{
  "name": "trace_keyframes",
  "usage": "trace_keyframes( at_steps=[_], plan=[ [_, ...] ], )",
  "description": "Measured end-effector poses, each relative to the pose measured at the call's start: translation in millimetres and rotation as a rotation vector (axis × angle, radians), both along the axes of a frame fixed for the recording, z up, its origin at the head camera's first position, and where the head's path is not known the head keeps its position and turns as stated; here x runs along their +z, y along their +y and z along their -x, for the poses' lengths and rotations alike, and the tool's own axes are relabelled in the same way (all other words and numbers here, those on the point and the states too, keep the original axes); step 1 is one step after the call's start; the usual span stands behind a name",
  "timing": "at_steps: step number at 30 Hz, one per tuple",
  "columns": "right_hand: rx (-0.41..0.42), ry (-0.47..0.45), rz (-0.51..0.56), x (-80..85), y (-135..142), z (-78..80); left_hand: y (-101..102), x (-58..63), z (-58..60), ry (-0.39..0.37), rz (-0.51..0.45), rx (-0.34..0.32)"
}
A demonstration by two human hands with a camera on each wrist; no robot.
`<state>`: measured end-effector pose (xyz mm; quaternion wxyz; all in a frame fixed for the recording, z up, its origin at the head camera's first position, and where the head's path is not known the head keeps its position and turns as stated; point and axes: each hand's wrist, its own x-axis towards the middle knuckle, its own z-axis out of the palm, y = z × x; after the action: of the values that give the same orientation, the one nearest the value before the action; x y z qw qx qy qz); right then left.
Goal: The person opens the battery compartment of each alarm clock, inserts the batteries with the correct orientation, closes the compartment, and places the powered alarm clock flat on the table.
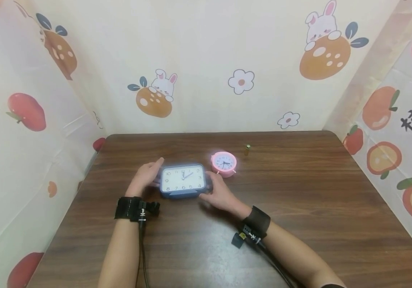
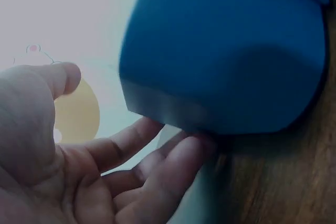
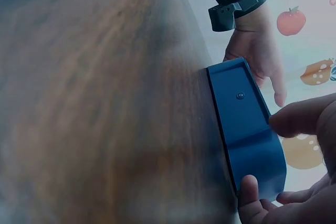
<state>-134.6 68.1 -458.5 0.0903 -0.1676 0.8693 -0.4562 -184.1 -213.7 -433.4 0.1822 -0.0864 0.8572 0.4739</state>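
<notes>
A blue rectangular alarm clock (image 1: 183, 181) with a white face sits at the middle left of the table, its face toward the head camera. My right hand (image 1: 222, 195) grips its right end, thumb at the lower front corner; in the right wrist view, digits press on its blue casing (image 3: 245, 124). At the left end is my left hand (image 1: 146, 177). In the left wrist view, its fingertips (image 2: 194, 148) touch the edge of the casing, while the thumb stands apart. Just right of the blue clock stands a small round pink alarm clock (image 1: 224, 163), close to my right fingers.
A small bottle (image 1: 247, 150) with a green top stands behind the pink clock to the right. The brown wooden table (image 1: 317, 208) meets patterned cloth (image 1: 206, 100) at the back and both sides. Cables (image 1: 143, 248) run from the wrist cameras along both forearms.
</notes>
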Motion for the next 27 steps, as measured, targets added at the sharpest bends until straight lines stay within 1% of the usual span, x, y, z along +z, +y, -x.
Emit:
trace_keyframes(
  at_steps=[2,5,7,9,16,22,27],
  plan=[
    [-0.019,-0.022,-0.025,-0.3,0.7,0.0,2.6,0.1,0.0,0.010,0.032,-0.042],
    [-0.034,-0.049,-0.032,0.5,1.3,-0.4,6.6,0.5,-0.9,0.031,0.127,-0.126],
    [-0.038,-0.050,-0.029,1.6,1.4,-0.8,8.7,1.0,-2.0,0.042,0.180,-0.162],
    [-0.038,-0.051,-0.028,2.3,1.7,-1.0,9.5,1.5,-2.9,0.051,0.208,-0.178],
    [-0.025,-0.032,-0.036,0.1,1.0,2.2,7.2,-2.3,1.6,-0.001,0.149,-0.105],
    [-0.042,-0.043,-0.033,-2.5,1.6,3.1,7.3,-3.1,3.1,-0.014,0.111,-0.088],
    [-0.050,-0.032,-0.038,-4.8,2.1,2.9,8.6,-1.5,2.7,-0.023,0.089,-0.081]
  ],
)
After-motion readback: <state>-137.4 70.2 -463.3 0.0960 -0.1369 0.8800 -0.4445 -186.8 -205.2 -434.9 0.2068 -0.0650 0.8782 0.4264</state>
